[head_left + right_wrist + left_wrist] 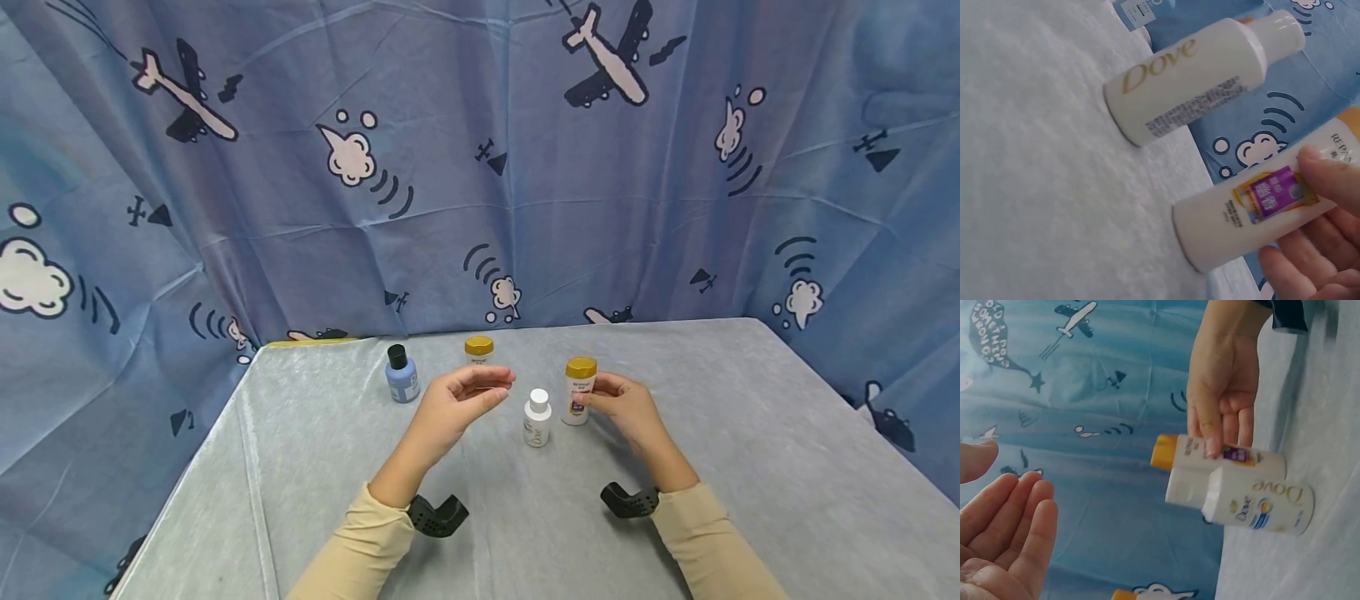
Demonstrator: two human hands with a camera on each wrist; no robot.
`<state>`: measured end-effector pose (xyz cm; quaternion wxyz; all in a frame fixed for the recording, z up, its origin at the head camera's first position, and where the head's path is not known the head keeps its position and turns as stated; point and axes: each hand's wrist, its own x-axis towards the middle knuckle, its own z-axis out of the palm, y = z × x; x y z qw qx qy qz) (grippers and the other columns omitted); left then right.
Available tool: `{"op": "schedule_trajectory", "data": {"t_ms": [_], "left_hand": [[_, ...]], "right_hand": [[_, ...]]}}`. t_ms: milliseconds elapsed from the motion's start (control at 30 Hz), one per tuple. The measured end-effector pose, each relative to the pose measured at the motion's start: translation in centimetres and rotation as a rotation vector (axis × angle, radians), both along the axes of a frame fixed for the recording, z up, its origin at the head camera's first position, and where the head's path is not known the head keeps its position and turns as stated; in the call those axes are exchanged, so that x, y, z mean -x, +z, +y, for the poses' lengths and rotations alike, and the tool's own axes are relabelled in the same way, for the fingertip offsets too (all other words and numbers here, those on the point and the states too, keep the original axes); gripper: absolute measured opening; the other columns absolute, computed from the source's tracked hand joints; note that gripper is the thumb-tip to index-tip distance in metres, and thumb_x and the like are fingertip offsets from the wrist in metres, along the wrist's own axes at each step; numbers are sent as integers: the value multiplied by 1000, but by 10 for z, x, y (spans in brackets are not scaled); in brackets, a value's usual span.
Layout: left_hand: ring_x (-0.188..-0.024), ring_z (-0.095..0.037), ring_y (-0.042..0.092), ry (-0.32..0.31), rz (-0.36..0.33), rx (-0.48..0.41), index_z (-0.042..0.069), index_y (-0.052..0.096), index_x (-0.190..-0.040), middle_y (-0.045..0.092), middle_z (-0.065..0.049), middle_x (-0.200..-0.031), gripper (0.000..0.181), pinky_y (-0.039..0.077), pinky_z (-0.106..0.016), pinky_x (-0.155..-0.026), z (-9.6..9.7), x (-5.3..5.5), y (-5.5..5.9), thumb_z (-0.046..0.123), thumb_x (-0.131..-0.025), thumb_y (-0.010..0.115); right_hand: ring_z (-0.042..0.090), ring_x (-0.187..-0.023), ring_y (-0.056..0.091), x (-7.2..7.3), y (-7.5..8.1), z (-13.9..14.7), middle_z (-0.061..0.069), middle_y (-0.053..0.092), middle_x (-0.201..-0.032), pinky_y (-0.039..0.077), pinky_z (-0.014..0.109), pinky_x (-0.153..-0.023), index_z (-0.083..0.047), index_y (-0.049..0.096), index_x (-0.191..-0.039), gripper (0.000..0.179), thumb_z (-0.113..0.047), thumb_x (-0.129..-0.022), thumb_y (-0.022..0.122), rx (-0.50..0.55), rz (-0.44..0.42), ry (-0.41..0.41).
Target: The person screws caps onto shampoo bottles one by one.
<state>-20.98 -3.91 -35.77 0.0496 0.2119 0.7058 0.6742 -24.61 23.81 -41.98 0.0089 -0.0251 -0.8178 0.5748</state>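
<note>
My right hand (622, 410) holds a white bottle with a yellow cap (577, 392) between thumb and fingers; in the right wrist view its purple label (1272, 190) faces the camera. Just left of it stands a small white Dove bottle (537, 421), upright on the table, which no hand touches. My left hand (457, 408) hovers left of the Dove bottle with nothing in it, fingers extended and thumb apart from them in the left wrist view. Behind the left hand is a second yellow-capped bottle (478, 347), its lower part hidden by that hand.
A blue bottle with a black cap (402, 377) stands at the back left of the table (337, 467), which has a pale cloth on it. Behind it hangs a blue curtain (420, 208) printed with planes. A black wrist mount (438, 517) sits below each hand.
</note>
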Motion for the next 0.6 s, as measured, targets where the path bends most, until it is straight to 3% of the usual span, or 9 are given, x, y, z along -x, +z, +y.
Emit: {"op": "schedule_trajectory", "data": {"t_ms": [167,300,367,467,600], "left_hand": [[-117,-28,65,54,7,8,3,66,-125,66,-20,-128,33,55,-28,-96,-9,3,5,12,-93,69],[-116,-24,66,163,84,90,7,68,-123,69,-13,-126,30,55,-30,-96,-20,7,9,14,-93,69],[-115,-23,66,238,136,123,7,69,-121,69,-11,-125,29,55,-30,-97,-27,9,11,14,-94,69],[-114,-24,66,318,174,100,4,68,-121,70,-11,-123,28,54,-29,-97,-38,12,15,12,-94,69],[-116,-22,66,370,157,75,5,67,-124,69,-11,-124,31,54,-21,-94,-49,14,20,13,-94,68]], "right_hand": [[2,-103,62,-1,3,2,19,65,-132,50,35,-99,2,57,-135,59,-24,-87,78,-31,-8,41],[23,-116,65,-4,11,5,22,63,-133,51,41,-101,4,57,-134,57,-21,-87,78,-75,-4,71],[34,-124,61,-5,16,7,25,60,-136,50,46,-103,5,55,-135,57,-18,-88,76,-125,2,84],[43,-132,52,-8,26,11,27,54,-141,47,52,-107,6,50,-141,60,-17,-90,73,-222,-2,95],[48,-136,45,-13,39,17,27,48,-147,44,57,-108,4,44,-146,62,-20,-94,68,-349,-17,105]]}}
